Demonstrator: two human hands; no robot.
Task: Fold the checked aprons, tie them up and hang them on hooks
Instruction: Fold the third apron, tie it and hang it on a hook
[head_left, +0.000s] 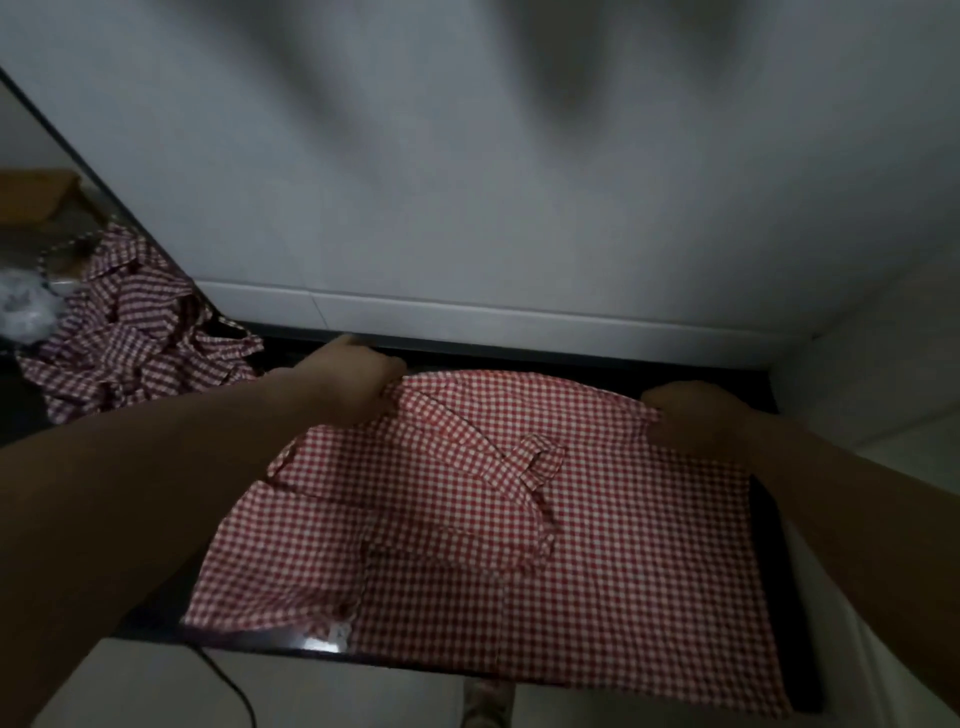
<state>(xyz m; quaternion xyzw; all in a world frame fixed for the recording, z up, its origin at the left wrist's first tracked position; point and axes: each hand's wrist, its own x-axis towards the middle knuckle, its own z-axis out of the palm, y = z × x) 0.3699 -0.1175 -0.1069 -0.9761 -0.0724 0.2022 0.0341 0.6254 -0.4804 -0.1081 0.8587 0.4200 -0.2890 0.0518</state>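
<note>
Two hands hold one checked apron (597, 545) in the head view, the only view given. It lies spread on a dark desk (789, 623), with its near edge hanging over the front. The left hand (353, 384) grips the far left corner, fingers (384, 405) curled round the cloth. The right hand (696, 421) pinches the far right corner, fingers (655, 415) bunched on a gathered fold. A strap (535, 457) lies loose and twisted across the middle. A heap (130, 343) of more checked aprons sits to the far left, well apart from this one.

The cloth looks thin, light and limp. It wrinkles where it is pinched and will likely sag between the hands rather than hold a shape. Judged from that, the corners and hems are the best holds, drawn gently taut so a fold falls straight. The strap may snag or get trapped under a fold, so it wants laying flat first. Nothing here seems fragile; the likelier trouble is the cloth sliding off the glossy desk.
</note>
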